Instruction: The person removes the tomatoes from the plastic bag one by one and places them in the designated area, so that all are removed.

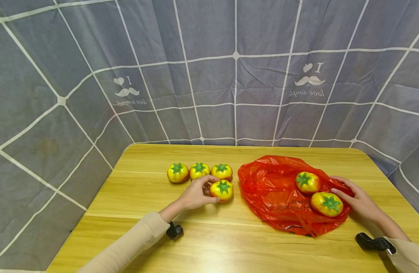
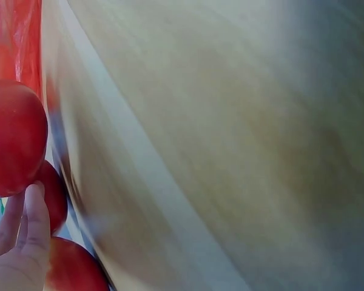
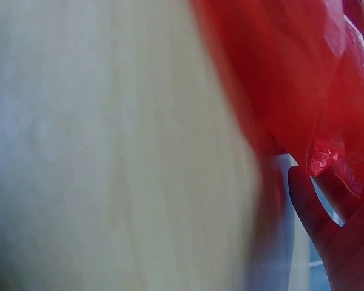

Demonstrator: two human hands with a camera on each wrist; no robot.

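My left hand [image 1: 197,193] pinches a yellow-red tomato [image 1: 222,191] with a green star-shaped top, thumb at its front and fingers at its back left. That tomato looks red from below in the left wrist view. Just behind it sit three more tomatoes in a row, the nearest one [image 1: 221,172] right at the fingers. Two tomatoes, one further back [image 1: 307,182] and one in front [image 1: 327,204], lie uncovered on the right part of a crumpled red plastic bag [image 1: 264,197]. My right hand [image 1: 361,203] rests at the bag's right edge, thumb and forefinger spread apart; the bag covers some fingers.
The wooden table [image 1: 134,227] ends at a grey curtain [image 1: 213,87] with white lines, which hangs behind it and along the left side. A black strapped device [image 1: 174,231] sits at my left wrist and another [image 1: 375,243] at my right.
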